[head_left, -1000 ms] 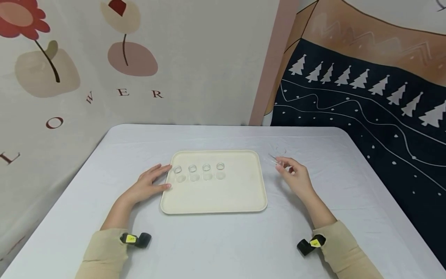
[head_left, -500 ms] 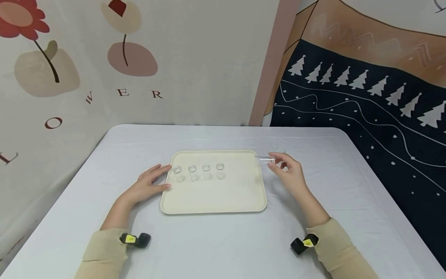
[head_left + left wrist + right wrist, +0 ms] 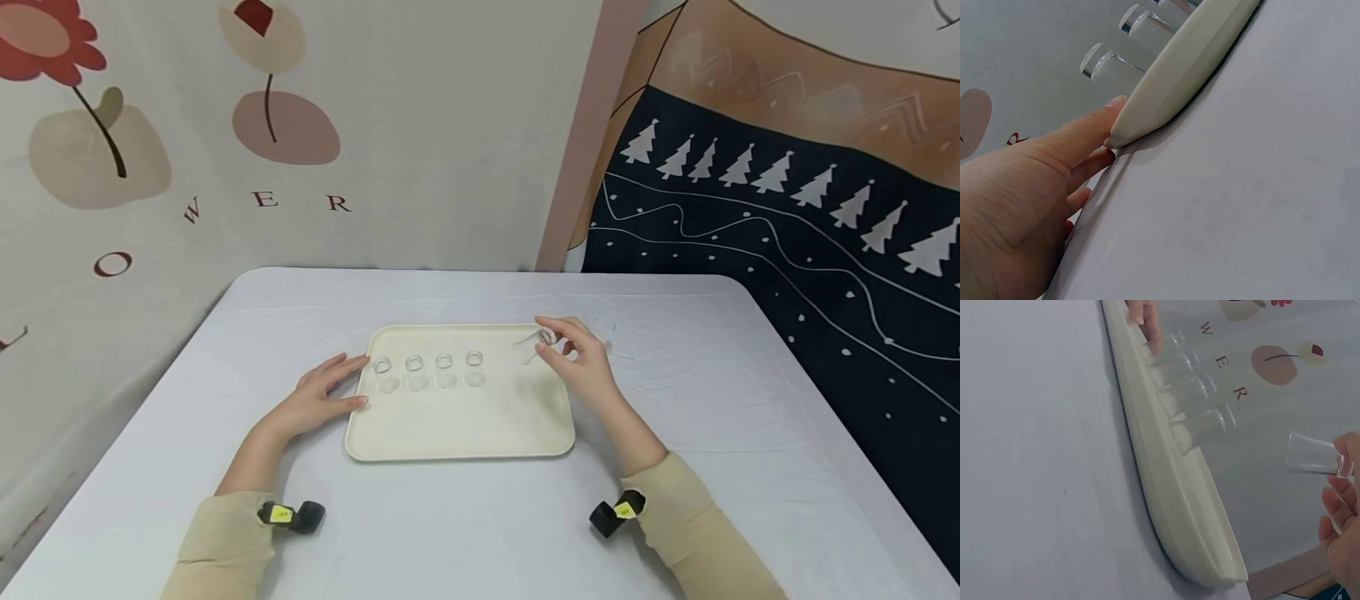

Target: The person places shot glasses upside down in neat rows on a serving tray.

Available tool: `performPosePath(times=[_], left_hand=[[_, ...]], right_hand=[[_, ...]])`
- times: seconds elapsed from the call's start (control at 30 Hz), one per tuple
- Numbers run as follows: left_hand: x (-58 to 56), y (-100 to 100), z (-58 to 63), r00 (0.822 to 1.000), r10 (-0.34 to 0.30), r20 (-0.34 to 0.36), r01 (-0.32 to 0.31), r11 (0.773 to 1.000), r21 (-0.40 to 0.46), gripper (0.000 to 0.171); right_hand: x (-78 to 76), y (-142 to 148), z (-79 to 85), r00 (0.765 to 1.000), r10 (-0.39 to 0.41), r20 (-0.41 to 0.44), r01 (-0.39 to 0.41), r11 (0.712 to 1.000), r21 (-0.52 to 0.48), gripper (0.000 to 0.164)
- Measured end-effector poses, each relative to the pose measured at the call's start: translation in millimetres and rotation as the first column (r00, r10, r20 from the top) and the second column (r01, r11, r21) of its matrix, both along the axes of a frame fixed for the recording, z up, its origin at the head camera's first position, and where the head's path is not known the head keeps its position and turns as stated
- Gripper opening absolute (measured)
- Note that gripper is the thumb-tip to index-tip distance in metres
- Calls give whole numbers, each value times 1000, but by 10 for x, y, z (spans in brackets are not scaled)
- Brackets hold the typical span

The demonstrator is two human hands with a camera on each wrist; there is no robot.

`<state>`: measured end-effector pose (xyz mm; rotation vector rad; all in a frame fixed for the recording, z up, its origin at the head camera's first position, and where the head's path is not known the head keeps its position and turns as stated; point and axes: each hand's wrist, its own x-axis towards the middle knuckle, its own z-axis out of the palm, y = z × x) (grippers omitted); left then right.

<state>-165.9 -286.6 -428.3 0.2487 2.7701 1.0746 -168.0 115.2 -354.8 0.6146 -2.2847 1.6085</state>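
Clear shot glasses (image 3: 444, 362) stand upside down in a row on the left half of a cream tray (image 3: 465, 429). In the right wrist view the same glasses (image 3: 1200, 428) show their thick bases at the top. My right hand (image 3: 588, 367) pinches another shot glass (image 3: 527, 346) by its base between thumb and fingers, over the tray's far right corner. This glass (image 3: 1310, 455) is tilted, its wide mouth pointing down and away from the fingers. With fingers spread, my left hand (image 3: 318, 396) rests at the tray's left edge, its thumb (image 3: 1107, 115) touching the rim.
A white cloth (image 3: 465, 533) covers the table under the tray. Faint see-through outlines (image 3: 611, 343) show on the cloth just right of my right hand. Behind the table hang a flower-print cloth (image 3: 450, 167) and a dark tree-print cloth (image 3: 750, 225).
My right hand has carried the shot glass leftward from the table beside the tray to over its far right corner, turning the glass's mouth downward. My left hand and the row have stayed put.
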Motion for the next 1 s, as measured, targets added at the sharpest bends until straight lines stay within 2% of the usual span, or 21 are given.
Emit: performPosePath(times=[0.1, 0.33, 0.7, 1.0], left_hand=[[-2, 0, -3, 1000, 0, -1, 0, 1000, -1, 78], [-10, -3, -12, 1000, 0, -11, 0, 1000, -11, 78], [-7, 1, 4, 1000, -6, -17, 6, 1000, -11, 78], [-1, -2, -1, 1000, -1, -8, 1, 1000, -12, 78]], right_hand=[[-67, -65, -80, 1000, -9, 6, 9, 1000, -11, 33], [-322, -128, -441, 999, -33, -14, 33, 999, 13, 32], [-345, -247, -594, 998, -29, 62, 25, 997, 69, 32], [-338, -276, -629, 995, -13, 104, 4, 997, 79, 33]])
